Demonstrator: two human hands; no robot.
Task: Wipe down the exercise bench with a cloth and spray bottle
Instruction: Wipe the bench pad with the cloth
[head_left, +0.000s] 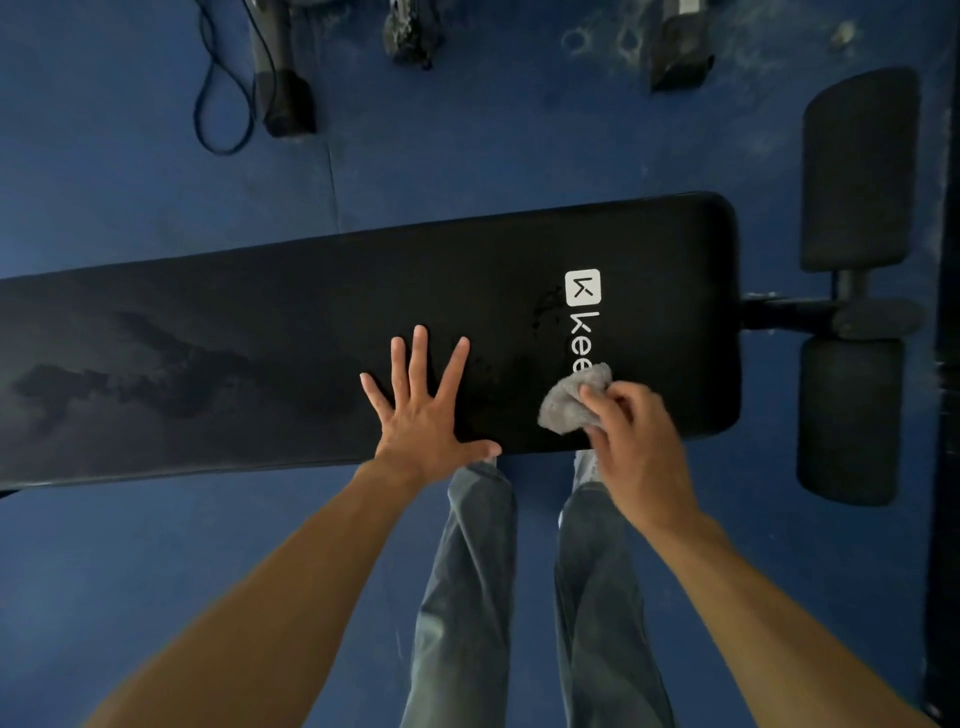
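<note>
Head view: right hand (636, 447) grip closed on bunched grey cloth (571, 397), pressed to surface near 5 o'clock edge, over white logo (583, 317). Left hand (423, 405) flat, fingers splayed wide, holding nothing — bracing black bench (260, 353). Wet patches show toward 9 o'clock. Spray bottle not in view. Advice: unbunch cloth for more contact, sweep long overlapping strokes toward 9 o'clock — shift bracing hand ahead of wet area.
</note>
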